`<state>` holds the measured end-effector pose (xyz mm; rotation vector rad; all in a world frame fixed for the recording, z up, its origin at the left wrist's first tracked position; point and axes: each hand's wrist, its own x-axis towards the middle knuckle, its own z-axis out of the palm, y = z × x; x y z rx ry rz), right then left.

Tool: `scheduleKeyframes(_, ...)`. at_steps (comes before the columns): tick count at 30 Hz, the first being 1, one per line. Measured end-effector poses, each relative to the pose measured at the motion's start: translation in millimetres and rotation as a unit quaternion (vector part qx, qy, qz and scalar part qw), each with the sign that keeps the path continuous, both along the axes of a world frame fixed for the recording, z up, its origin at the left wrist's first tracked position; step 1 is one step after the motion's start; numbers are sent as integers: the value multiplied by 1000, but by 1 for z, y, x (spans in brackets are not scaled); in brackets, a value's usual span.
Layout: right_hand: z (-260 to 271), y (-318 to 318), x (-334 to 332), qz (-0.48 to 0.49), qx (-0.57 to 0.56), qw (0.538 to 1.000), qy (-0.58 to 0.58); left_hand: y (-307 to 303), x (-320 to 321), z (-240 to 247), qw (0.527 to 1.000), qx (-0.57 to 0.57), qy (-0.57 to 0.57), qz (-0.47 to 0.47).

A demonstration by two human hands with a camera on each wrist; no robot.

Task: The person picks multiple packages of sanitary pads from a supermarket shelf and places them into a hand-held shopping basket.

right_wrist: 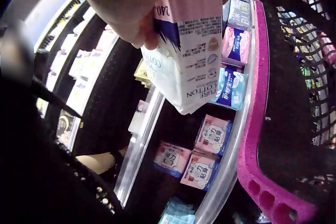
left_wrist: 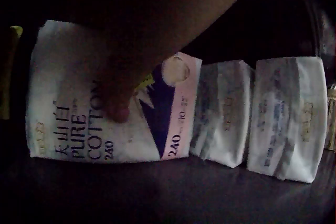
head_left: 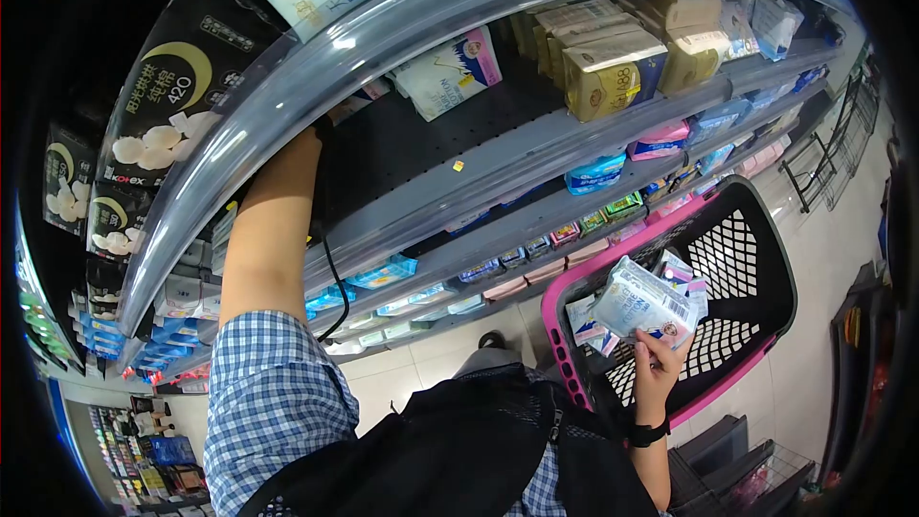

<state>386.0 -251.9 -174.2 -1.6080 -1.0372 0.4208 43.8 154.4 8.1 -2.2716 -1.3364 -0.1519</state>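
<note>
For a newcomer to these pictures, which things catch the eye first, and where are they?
First, probably, the pink-rimmed black basket, right of centre in the head view, over which the right hand holds a white pack. Then the large, moon-printed black Kotex pack at upper left. The bare left arm reaching into the shelf also stands out.

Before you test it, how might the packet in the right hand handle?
The packet is probably light: the right hand alone holds one end. Its flat faces suggest it keeps its shape; its smooth-looking wrapper might slip.
</note>
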Motion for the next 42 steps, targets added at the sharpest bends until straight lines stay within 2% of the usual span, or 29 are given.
scheduleKeyframes(4, -3, -3, -3, 13, -17, 999, -49, 6, -6, -7, 998, -16, -44, -33)
scheduleKeyframes(5, -1, -4, -3, 31, -40, 999, -3, 6, -7, -9, 997, -19, -55, -40)
scheduleKeyframes(6, 0, -4, -3, 30, -40, 999, -6, 6, -7, -11, 996, -22, -67, -48)
scheduleKeyframes(8, 3, -2, -3, 63, -31, 996, -50, 5, 0, -14, 993, -25, -90, -65)
scheduleKeyframes(10, 9, 3, -7, 100, -2, 994, -41, -56, 37, 5, 984, -115, -112, -82)
scheduleKeyframes(12, 21, 14, -10, 188, 11, 979, -76, -129, 76, 31, 961, -124, -42, -244)
scheduleKeyframes(13, 26, 22, -17, 220, 29, 971, -86, -158, 90, 41, 909, -260, -84, -315)
scheduleKeyframes(14, 32, 30, -25, 253, 45, 962, -95, -181, 99, 38, 889, -279, -50, -359)
scheduleKeyframes(15, 37, 36, -32, 290, 61, 950, -104, -203, 110, 29, 869, -338, -39, -360)
scheduleKeyframes(16, 43, 45, -40, 318, 104, 935, -117, -222, 115, 16, 856, -335, -47, -391)
scheduleKeyframes(18, 49, 53, -53, 324, 179, 923, -109, -246, 123, 4, 828, -376, -40, -414)
scheduleKeyframes(20, 59, 59, -55, 312, 192, 921, -135, -248, 122, -3, 826, -423, -48, -371)
scheduleKeyframes(22, 62, 60, -53, 297, 204, 919, -158, -237, 110, 12, 860, -340, -44, -377)
scheduleKeyframes(23, 59, 57, -49, 297, 169, 929, -139, -231, 103, 26, 884, -342, -21, -317)
scheduleKeyframes(25, 47, 48, -37, 292, 120, 944, -100, -209, 84, 47, 896, -314, -74, -304)
scheduleKeyframes(27, 28, 35, -26, 254, 77, 960, -85, -192, 66, 68, 923, -280, -108, -242)
scheduleKeyframes(28, 21, 29, -21, 237, 61, 967, -72, -185, 60, 79, 919, -325, -143, -172)
scheduleKeyframes(29, 11, 21, -15, 237, 62, 967, -71, -172, 42, 72, 950, -236, -108, -176)
scheduleKeyframes(30, 0, 12, -9, 218, 37, 973, -58, -164, 36, 72, 948, -271, -142, -91)
scheduleKeyframes(32, -16, 0, -2, 197, 11, 979, -44, -133, 14, 58, 969, -217, -102, -62)
scheduleKeyframes(35, -23, -11, 4, 161, -19, 986, -42, -94, -3, 30, 975, -216, -49, -24)
scheduleKeyframes(36, -23, -12, 5, 158, -20, 986, -41, -81, -7, 22, 975, -216, -48, -27)
scheduleKeyframes(38, -24, -12, 5, 150, -14, 988, -42, -53, -19, 7, 991, -114, -32, -69)
scheduleKeyframes(40, -21, -13, 2, 141, -11, 989, -40, -35, -23, 0, 994, -91, -34, -58)
scheduleKeyframes(42, -21, -16, 2, 128, -3, 991, -37, -17, -30, -10, 996, -77, -49, 2)
